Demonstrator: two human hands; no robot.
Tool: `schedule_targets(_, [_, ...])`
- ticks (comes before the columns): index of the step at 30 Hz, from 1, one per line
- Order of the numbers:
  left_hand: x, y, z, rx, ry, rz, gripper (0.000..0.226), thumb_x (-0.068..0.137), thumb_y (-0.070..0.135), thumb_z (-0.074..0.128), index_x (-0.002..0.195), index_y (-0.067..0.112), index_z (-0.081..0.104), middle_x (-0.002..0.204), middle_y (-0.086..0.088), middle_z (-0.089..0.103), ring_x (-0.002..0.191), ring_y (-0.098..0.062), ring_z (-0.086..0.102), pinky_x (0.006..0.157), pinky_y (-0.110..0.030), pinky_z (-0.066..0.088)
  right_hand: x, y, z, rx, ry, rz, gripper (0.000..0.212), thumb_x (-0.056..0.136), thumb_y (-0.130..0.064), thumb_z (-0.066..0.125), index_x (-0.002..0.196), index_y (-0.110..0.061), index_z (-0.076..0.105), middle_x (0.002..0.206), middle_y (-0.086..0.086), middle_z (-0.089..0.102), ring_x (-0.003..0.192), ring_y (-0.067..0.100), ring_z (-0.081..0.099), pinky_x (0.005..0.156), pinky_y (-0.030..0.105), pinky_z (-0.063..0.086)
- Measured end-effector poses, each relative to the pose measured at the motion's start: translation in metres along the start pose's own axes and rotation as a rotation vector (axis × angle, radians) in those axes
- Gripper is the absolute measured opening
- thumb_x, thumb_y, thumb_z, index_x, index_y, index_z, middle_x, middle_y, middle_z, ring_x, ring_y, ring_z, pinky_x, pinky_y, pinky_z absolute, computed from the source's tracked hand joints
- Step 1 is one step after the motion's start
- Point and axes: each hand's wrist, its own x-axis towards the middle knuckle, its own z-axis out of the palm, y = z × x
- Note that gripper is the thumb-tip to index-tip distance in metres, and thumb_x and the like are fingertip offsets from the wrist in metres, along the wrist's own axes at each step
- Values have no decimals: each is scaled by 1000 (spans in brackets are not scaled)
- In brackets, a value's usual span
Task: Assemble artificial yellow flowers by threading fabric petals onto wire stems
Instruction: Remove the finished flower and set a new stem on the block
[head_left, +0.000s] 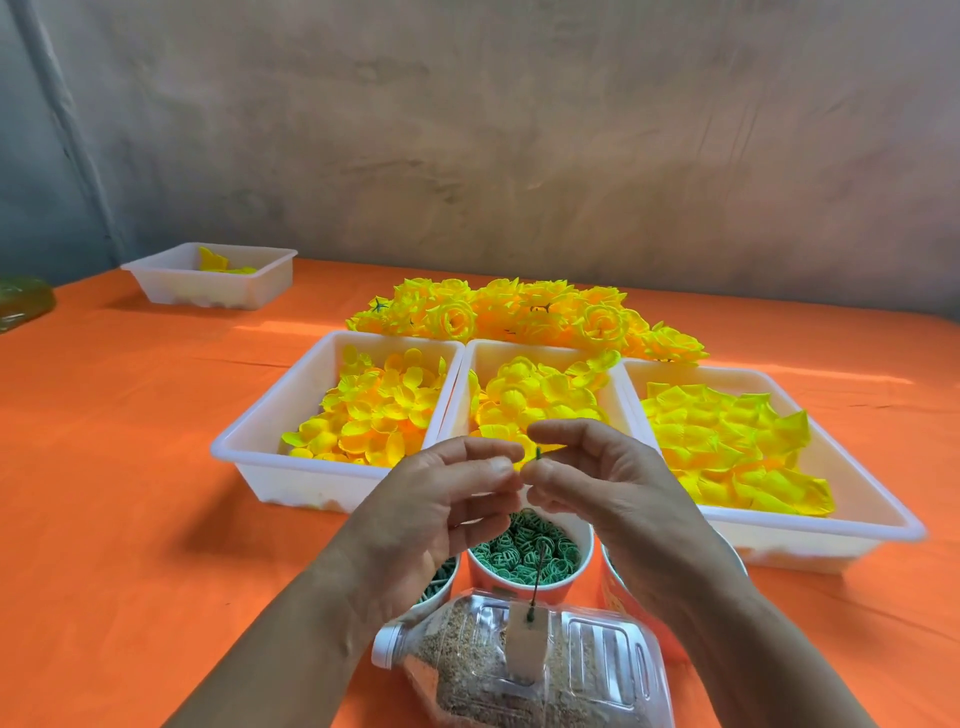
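Many finished flowers (519, 312) are piled far back; petal trays (249, 436) are well stocked; a wire stem (538, 455) is pinched between left hand (441, 504) and right hand (602, 483).

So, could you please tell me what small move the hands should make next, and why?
Probably slide the yellow petal further down the green stem: the left hand seems to pinch the petal, the right hand the stem, and only the stem's tip shows between them, so the petal looks barely threaded.

Bright daylight, soft shadows, wide-angle warp.
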Motion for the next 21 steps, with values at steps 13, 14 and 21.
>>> schedule_targets(13, [-15,-25,-7,462,-256,-4,21,58,22,81,76,28,72,88,-6,68,86,-16,63,82,-32,50,-34,3,-9,68,-118,24,16,77,-17,76,93,-16,77,89,13,75,79,15,67,73,22,51])
schedule_targets(14, [-14,-26,-7,483,-259,-11,20,57,25,82,75,29,72,89,-5,69,87,-16,63,83,-33,50,-34,3,-9,67,-123,25,18,77,-18,72,94,-15,77,90,14,75,80,16,67,74,22,51])
schedule_targets(21, [-11,-30,-7,585,-265,-37,22,61,36,79,79,25,73,78,6,67,80,-8,62,77,-25,48,-39,0,-5,52,-128,47,17,79,-19,73,95,-20,78,90,13,75,79,16,67,73,22,52])
